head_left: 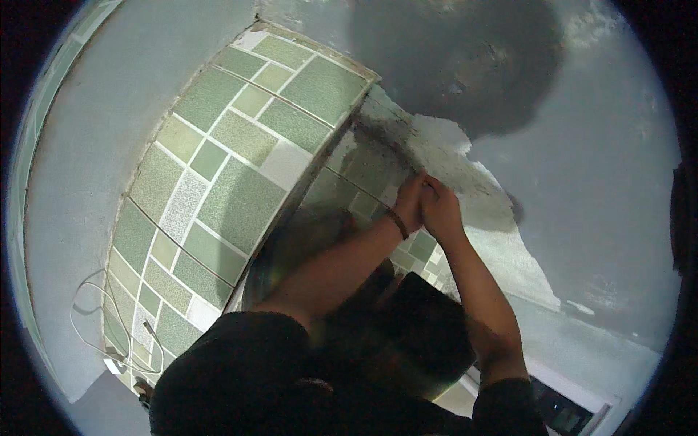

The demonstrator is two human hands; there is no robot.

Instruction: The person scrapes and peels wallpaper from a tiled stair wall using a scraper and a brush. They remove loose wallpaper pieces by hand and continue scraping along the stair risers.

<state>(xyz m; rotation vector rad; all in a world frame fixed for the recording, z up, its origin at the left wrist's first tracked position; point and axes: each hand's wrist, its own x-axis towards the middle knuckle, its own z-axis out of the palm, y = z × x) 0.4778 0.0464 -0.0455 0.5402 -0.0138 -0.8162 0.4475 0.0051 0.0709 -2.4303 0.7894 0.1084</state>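
My left hand (410, 199) and my right hand (440, 209) meet near the foot of the wall, fingers drawn together and touching. Whatever they hold, if anything, is hidden between the fingers. A dark beaded bracelet (397, 223) circles my left wrist. Just beyond the fingertips runs a dirty, dark-stained corner where the grey wall (603, 196) meets the lower tiled floor (363, 163). A pale bare patch (494, 225) of peeled paint lies beside my right hand.
A raised ledge (240, 196) of green and white patterned tiles fills the left, its edge dropping toward the lower floor. A white charger (115, 361) with a looped cable (132, 341) rests on it. A white-framed dark panel (560, 407) is at lower right.
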